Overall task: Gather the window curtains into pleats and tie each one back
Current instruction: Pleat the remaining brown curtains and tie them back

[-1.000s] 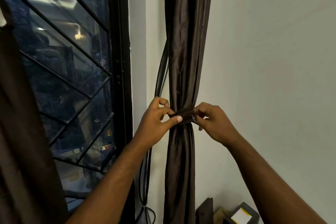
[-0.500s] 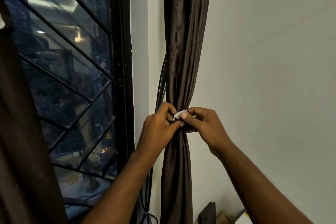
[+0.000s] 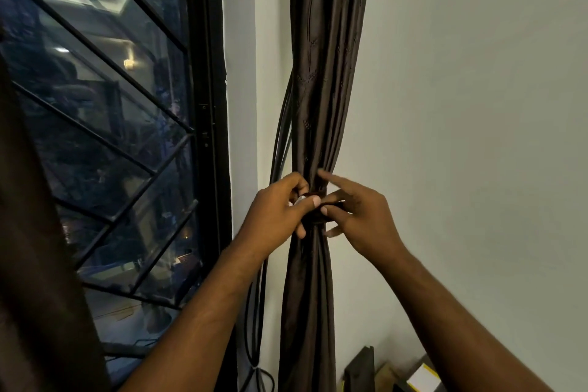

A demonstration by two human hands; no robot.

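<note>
A dark brown curtain hangs gathered into pleats between the window and the wall, pinched in at waist height by a brown tieback band. My left hand pinches the band's end from the left, thumb pressed on top. On the right side of the band, my right hand has its index finger lifted and the other fingers curled against the band. A second dark curtain fills the left edge of the view.
A black-framed window with diagonal bars lies to the left. Black cables run down the wall strip beside the curtain. A plain white wall is on the right. Dark boxes and a yellow-edged item sit low right.
Both hands have stayed at the tieback. The white tab seen between the fingers is now mostly covered by my left thumb, and my right index finger has lifted off.
</note>
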